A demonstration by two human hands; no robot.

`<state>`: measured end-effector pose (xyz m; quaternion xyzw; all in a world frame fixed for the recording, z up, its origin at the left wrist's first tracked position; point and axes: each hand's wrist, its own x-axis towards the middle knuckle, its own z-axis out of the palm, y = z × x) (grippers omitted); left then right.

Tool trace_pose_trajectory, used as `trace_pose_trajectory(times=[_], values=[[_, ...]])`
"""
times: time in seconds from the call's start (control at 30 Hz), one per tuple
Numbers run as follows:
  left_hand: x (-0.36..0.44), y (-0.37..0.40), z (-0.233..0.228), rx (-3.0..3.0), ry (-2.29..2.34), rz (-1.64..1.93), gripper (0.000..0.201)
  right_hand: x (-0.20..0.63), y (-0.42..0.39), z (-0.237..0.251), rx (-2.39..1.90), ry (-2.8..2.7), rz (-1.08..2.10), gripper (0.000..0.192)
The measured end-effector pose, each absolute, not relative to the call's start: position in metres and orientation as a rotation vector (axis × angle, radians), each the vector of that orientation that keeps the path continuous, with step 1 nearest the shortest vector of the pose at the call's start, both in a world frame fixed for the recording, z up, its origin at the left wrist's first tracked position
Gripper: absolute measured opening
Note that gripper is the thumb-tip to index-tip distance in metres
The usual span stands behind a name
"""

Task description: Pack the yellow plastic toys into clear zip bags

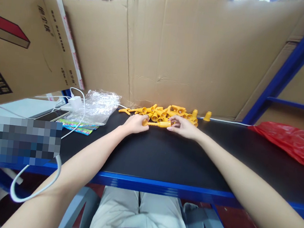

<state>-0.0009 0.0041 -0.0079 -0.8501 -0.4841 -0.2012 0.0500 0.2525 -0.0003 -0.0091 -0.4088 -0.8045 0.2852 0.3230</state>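
My left hand (137, 124) is closed, its fingertips around the rounded left end of a yellow threaded plastic piece (152, 124). My right hand (183, 127) pinches the right end of a yellow ribbed plastic cylinder (164, 124) between thumb and fingers. The threaded part and the cylinder lie in one line, meeting end to end just above the black tabletop; whether they are one part or two, I cannot tell. Right behind both hands spreads a pile of yellow plastic parts (154, 117), several cup-shaped and others like short rods.
A single yellow cup (207, 116) stands right of the pile. Clear plastic bag (98, 104), colourful packets (78, 127), and a white charger with cable (75, 103) lie left. A red plastic bag (290, 143) is right. Cardboard (201, 54) walls the back; a blue rail (160, 186) edges the table.
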Motion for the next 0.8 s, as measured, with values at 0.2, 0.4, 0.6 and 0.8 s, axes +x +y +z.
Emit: trace_pose_trajectory(times=[0.2,0.4,0.6,0.8], values=[[-0.0014,0.0071,-0.0107,-2.627,-1.516,-0.673,0.027,0.2506,0.0031,-0.0125,-1.008,-2.093,0.733,0.039],[-0.0004,0.0049,-0.0084,-2.575,-1.5,-0.675,0.028,0.2466,-0.0017,-0.008,-1.075,-1.964,0.856,0.032],[0.0001,0.0029,-0.0073,-2.541,-1.485,-0.658,0.028,0.2429,-0.0027,-0.0098,-1.143,-1.876,0.948,0.024],[-0.0001,0.004,-0.0071,-2.509,-1.531,-0.653,0.029,0.2456,0.0029,-0.0146,-1.016,-1.938,0.962,0.034]])
